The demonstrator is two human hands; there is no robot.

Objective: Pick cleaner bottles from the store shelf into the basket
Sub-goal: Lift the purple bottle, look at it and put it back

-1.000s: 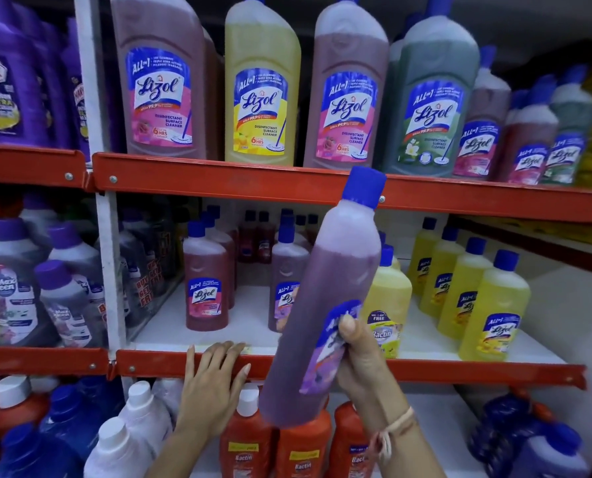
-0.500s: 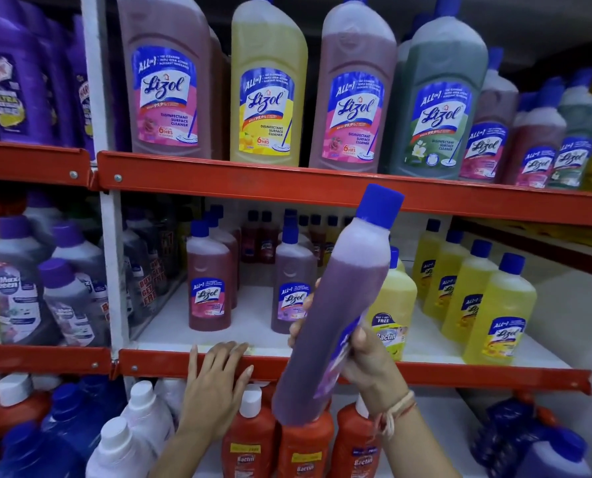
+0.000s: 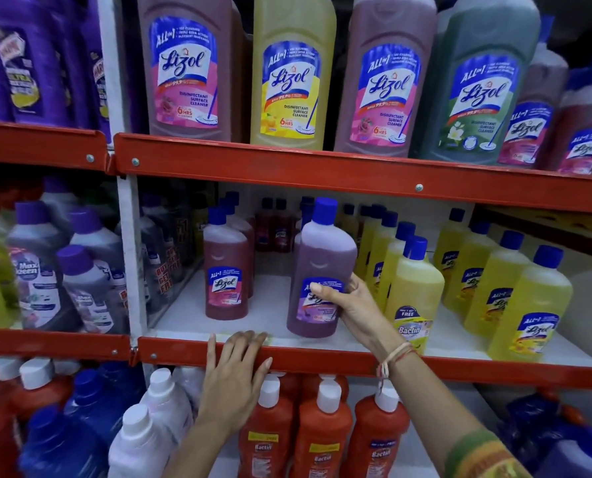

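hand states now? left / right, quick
Left hand: open, flat on the red shelf edge, holding nothing.
Right hand: closed around the purple Lizol bottle, which stands upright on the middle shelf.

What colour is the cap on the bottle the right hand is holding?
Blue, on the purple bottle gripped by the right hand; the head view shows it.

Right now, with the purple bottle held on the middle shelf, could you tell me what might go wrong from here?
1. The right hand grips the purple bottle low, across its label; lifted that way, the tall bottle could tip or slip.
2. The yellow bottle stands close beside that hand, so a sideways pull might knock it over.
3. The left hand rests on the red shelf edge, right below the bottle; the bottle might clip those fingers on its way out.
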